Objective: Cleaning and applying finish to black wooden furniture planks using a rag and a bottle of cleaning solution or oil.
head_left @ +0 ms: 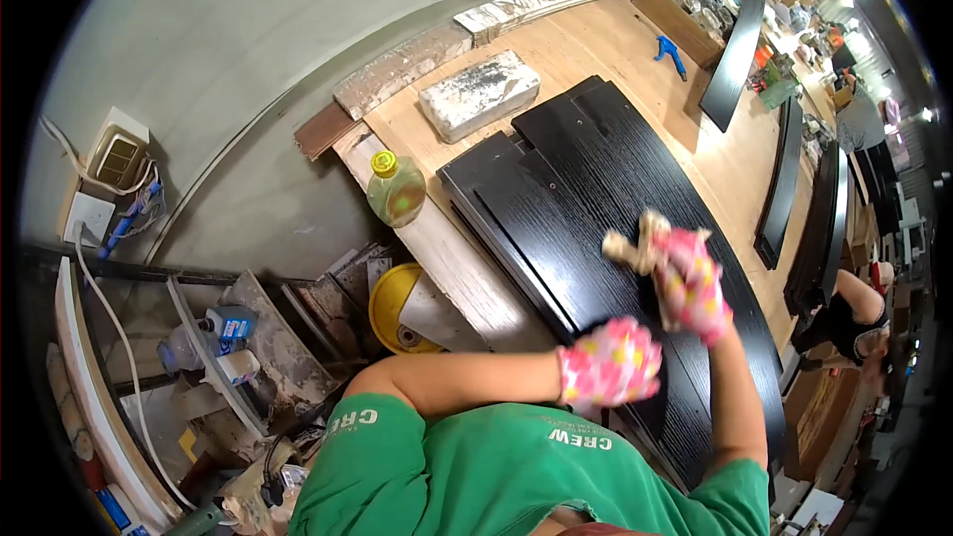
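A stack of black wood-grain panels (581, 203) lies on the bench in front of me, the top one with a curved right edge. My right hand (695, 288), in a pink-and-yellow patterned glove, is closed round a crumpled beige rag (635, 243) against the top panel's surface. The rag and the hand are a little blurred. At the near part of the stack is my left hand (611, 362), gloved alike, its fingers curled in. Whatever those fingers may hold is hidden.
A dusty white block (479, 96) and a yellow-capped bottle (397, 189) sit left of the stack. A blue air gun (671, 57) lies beyond it. More black boards (735, 60) stretch along the right. Below the bench's left edge stands a yellow bucket (392, 308). Another person (852, 323) is at far right.
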A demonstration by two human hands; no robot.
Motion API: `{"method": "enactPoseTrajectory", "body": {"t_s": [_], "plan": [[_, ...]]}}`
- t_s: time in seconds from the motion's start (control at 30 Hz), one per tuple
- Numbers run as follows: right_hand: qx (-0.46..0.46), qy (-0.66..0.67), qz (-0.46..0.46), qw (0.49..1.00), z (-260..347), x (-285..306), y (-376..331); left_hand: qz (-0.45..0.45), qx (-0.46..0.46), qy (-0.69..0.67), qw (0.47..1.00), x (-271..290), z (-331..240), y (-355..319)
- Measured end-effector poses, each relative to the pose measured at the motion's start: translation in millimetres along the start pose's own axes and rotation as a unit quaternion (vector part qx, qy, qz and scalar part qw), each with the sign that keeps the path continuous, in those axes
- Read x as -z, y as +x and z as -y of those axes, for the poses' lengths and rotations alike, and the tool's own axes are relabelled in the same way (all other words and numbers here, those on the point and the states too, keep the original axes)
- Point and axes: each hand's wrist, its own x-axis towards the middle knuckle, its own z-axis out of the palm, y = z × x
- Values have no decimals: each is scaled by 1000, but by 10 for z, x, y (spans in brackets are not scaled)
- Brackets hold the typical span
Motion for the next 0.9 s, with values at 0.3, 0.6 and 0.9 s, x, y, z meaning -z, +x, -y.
{"method": "enactPoseTrajectory", "body": {"t_s": [0.3, 0.6, 0.9], "plan": [[244, -127, -29, 961, 163, -1029, 2048, -95, 118, 156, 976, 237, 717, 219], [86, -80, -20, 993, 500, -1178, 1993, -114, 162, 121, 973, 179, 805, 184], [92, -94, -19, 991, 475, -1202, 2391, -139, 121, 142, 973, 37, 808, 232]]}}
